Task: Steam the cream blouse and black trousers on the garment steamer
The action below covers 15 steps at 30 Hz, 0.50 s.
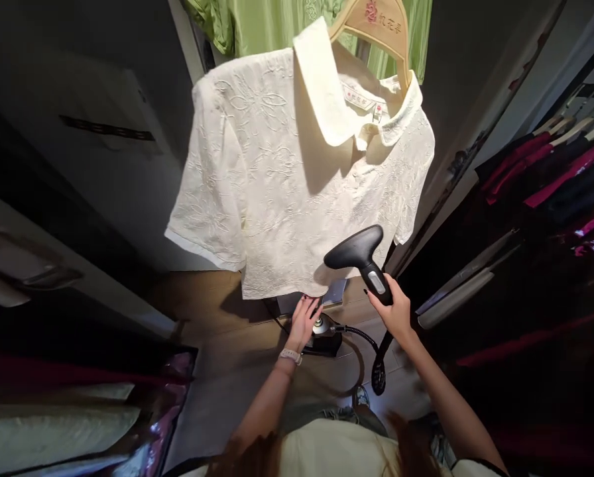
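A cream short-sleeved blouse (272, 172) with raised floral embroidery and a wide collar hangs from a wooden hanger (374, 26). My right hand (395, 308) is wrapped round the handle of a black garment steamer (359, 248). The steamer head is in front of the lower part of the blouse; whether it touches the cloth I cannot tell. Below the front hem, my left hand (304, 321) pinches the bottom edge of the blouse, its fingertips partly hidden there. A pale watch band (290, 356) circles that wrist.
Under the blouse, a steamer base (321, 341) stands on the floor with a black hose (361, 332) running right. Green garments (267, 26) hang behind. Racks of dark and red clothes (520, 165) line the right side; more folded or hanging clothes (53, 430) are at lower left.
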Each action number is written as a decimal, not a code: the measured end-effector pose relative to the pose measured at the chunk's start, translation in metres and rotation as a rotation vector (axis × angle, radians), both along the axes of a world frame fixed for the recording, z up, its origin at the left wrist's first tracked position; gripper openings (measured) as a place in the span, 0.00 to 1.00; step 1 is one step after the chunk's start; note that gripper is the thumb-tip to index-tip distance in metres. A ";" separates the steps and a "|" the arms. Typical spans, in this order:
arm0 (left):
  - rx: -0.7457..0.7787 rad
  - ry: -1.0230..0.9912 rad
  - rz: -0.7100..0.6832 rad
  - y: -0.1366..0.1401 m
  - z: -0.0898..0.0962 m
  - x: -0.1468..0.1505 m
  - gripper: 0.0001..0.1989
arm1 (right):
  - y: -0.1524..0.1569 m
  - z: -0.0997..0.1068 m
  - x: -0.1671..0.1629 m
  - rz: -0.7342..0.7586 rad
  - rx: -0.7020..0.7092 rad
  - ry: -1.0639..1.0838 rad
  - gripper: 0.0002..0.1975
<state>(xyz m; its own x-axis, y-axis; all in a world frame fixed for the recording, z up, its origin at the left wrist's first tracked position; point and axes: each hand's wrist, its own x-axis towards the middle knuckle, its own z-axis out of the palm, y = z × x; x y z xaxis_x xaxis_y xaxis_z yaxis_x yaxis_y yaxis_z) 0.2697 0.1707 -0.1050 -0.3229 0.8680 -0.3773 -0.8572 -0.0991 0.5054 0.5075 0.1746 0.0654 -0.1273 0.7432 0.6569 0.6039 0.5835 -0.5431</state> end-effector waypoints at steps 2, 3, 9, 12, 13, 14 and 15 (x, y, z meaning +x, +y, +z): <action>0.012 0.005 -0.099 0.019 0.000 0.038 0.14 | 0.015 0.008 0.032 0.002 0.012 0.028 0.24; 0.014 0.001 -0.131 0.032 0.004 0.058 0.16 | 0.024 0.012 0.048 0.006 0.013 0.034 0.24; 0.055 -0.070 0.059 0.140 0.043 0.134 0.16 | 0.076 0.049 0.121 0.073 0.024 0.009 0.26; 0.065 -0.120 0.229 0.173 0.055 0.141 0.16 | 0.103 0.076 0.133 0.141 0.082 -0.068 0.25; 0.069 -0.138 0.274 0.178 0.056 0.143 0.14 | 0.111 0.086 0.133 0.165 0.113 -0.095 0.25; 0.071 -0.155 0.307 0.180 0.056 0.145 0.12 | 0.120 0.095 0.131 0.185 0.149 -0.121 0.25; 0.072 -0.171 0.329 0.181 0.054 0.148 0.11 | 0.128 0.104 0.129 0.199 0.186 -0.146 0.25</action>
